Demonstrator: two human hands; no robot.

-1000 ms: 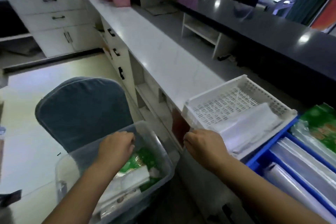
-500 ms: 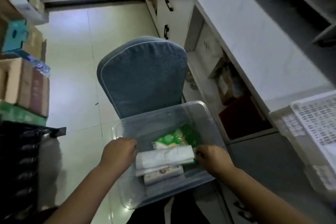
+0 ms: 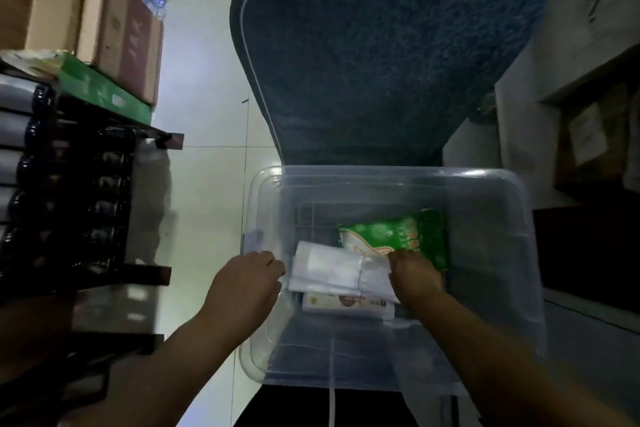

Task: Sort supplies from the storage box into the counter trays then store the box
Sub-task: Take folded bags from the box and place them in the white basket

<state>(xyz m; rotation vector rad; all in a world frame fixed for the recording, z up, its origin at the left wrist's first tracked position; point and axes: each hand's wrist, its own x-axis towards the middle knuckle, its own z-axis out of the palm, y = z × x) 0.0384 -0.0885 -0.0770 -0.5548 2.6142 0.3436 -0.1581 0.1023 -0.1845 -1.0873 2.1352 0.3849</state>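
A clear plastic storage box (image 3: pixel 491 253) sits low in front of me. Inside lie a white bundle of folded plastic bags (image 3: pixel 329 270), a green printed packet (image 3: pixel 401 236) behind it and a small white printed box (image 3: pixel 332 302) underneath. My left hand (image 3: pixel 242 284) grips the box's left rim next to the white bundle. My right hand (image 3: pixel 414 274) is down inside the box, fingers closed on the right end of the white bundle. The counter trays are out of view.
A blue padded chair back (image 3: pixel 388 45) stands right behind the box. Cardboard boxes (image 3: pixel 97 21) and a green carton (image 3: pixel 104 94) sit on a dark rack (image 3: pixel 69 201) at the left. Counter cabinets with open shelves (image 3: pixel 588 121) run along the right. Pale floor tiles (image 3: pixel 207 184) lie between.
My view has swung from the counter and its white tray down onto the storage box. My right hand left the tray's edge and went into the box onto the white bundle.
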